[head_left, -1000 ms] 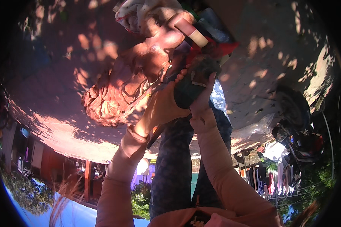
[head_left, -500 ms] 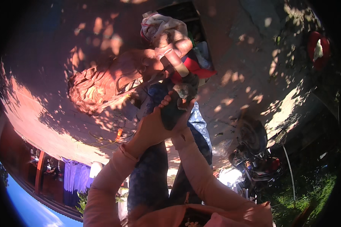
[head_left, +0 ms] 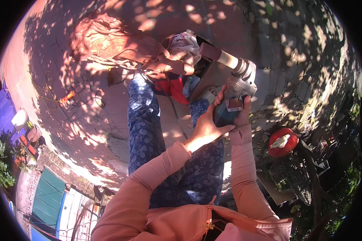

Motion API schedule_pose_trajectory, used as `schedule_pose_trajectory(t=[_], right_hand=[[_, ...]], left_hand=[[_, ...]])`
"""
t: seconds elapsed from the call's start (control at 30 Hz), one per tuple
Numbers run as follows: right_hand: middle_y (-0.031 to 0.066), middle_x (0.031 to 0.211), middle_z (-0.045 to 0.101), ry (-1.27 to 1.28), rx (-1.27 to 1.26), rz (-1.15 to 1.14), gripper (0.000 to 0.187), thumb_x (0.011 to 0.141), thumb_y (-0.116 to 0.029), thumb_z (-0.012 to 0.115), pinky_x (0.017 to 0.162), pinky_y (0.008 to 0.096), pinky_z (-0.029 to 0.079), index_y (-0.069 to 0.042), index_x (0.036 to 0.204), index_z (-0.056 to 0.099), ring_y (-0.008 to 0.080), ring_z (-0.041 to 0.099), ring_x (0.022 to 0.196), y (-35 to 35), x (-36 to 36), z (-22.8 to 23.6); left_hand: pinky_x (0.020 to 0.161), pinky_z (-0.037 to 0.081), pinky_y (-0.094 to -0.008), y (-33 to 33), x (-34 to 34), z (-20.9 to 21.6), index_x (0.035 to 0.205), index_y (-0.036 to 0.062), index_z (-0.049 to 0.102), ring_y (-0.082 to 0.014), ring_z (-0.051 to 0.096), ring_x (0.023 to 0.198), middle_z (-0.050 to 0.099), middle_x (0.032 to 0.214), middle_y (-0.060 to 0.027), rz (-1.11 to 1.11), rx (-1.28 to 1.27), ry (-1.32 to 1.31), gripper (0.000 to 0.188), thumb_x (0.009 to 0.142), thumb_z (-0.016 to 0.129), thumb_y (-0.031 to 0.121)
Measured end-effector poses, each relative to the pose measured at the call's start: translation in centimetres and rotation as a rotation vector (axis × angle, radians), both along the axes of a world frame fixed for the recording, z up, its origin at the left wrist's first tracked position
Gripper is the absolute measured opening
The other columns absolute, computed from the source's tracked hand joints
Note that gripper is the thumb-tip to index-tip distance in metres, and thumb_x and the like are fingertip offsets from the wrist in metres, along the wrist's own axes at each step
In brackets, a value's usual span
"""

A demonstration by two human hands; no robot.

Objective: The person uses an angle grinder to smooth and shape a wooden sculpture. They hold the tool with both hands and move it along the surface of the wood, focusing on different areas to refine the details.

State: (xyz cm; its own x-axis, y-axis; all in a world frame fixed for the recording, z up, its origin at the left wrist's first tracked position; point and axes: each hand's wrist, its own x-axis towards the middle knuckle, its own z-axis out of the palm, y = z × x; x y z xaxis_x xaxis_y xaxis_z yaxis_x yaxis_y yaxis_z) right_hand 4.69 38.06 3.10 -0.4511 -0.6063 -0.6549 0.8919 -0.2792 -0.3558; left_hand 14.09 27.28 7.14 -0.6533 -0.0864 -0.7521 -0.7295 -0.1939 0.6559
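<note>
Both hands hold a power grinder (head_left: 225, 114) with a dark green body, a metal head and a pale sanding drum reaching up and left. My left hand (head_left: 205, 126) wraps the near left side of the body. My right hand (head_left: 244, 114) grips it from the right, its fingers partly hidden. A carved reddish wood piece (head_left: 116, 44) lies at the upper left, its right end by a bunched white cloth (head_left: 185, 44). Free of the carving, the drum hangs to the right of that cloth. Below the cloth is red fabric (head_left: 177, 90).
A dark box (head_left: 205, 78) stands beyond my knees, under the cloth. To the right sits a red bowl (head_left: 283, 150) with something pale in it. An orange connector (head_left: 67, 97) and thin cord lie on the ground at left. Plants and branches line the right edge.
My hands have moved the grinder to the right, away from the carving. The drum was over the carving's right end before. The view has turned as well.
</note>
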Motion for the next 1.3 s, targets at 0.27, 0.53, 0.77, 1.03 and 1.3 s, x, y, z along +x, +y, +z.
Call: schedule_pose_trajectory(t=[0.27,0.53,0.77,1.03,1.3], right_hand=[[0.0076,0.092,0.051,-0.093,-0.209,0.192,0.095,0.066,-0.08,0.063,0.081,0.0355,0.044,-0.004,0.12,0.045,0.0209,0.051,0.085,2.9,-1.3,0.5],[0.0079,0.094,0.052,0.025,-0.162,0.591,0.1,0.061,-0.081,0.066,0.083,0.0378,0.042,-0.005,0.122,0.042,0.0216,0.052,0.087,4.5,2.4,-2.9],[0.0077,0.095,0.05,0.234,-0.199,1.103,0.099,0.064,-0.077,0.068,0.083,0.0365,0.041,-0.004,0.124,0.04,0.0221,0.051,0.087,1.3,0.8,-7.0],[0.0148,0.104,0.061,0.594,-0.165,1.531,0.093,0.069,-0.064,0.072,0.086,0.035,0.051,0.004,0.127,0.045,0.0247,0.062,0.094,-1.8,-7.0,-14.7],[0.015,0.103,0.057,0.795,-0.248,1.338,0.089,0.076,-0.062,0.069,0.085,0.0336,0.051,0.004,0.129,0.043,0.0228,0.06,0.092,-5.6,-7.4,-15.0]], left_hand=[[0.09,0.045,-0.0374,5.2,8.4,-5.2,0.125,0.0059,0.056,-0.032,0.063,0.101,0.065,0.105,-0.0192,0.172,-0.082,0.12,0.049,0.098,0.044,0.045],[0.09,0.047,-0.0359,23.8,22.8,-17.7,0.122,0.0038,0.06,-0.0274,0.063,0.103,0.067,0.111,-0.0169,0.723,0.084,-0.233,0.053,0.089,0.06,0.045],[0.094,0.044,-0.0333,25.4,14.8,-24.2,0.129,-0.0018,0.052,-0.0233,0.059,0.109,0.063,0.117,-0.0154,1.251,0.361,0.042,0.058,0.094,0.057,0.044],[0.103,0.039,-0.038,17.1,-0.7,-23.1,0.141,-0.0025,0.028,-0.0277,0.051,0.123,0.046,0.136,-0.021,1.302,0.03,0.785,0.104,0.068,0.085,0.042],[0.093,0.046,-0.0318,11.4,-8.1,-25.4,0.131,-0.0026,0.042,-0.0167,0.059,0.105,0.061,0.115,-0.0119,1.538,-0.178,0.903,0.083,0.066,0.086,0.023]])
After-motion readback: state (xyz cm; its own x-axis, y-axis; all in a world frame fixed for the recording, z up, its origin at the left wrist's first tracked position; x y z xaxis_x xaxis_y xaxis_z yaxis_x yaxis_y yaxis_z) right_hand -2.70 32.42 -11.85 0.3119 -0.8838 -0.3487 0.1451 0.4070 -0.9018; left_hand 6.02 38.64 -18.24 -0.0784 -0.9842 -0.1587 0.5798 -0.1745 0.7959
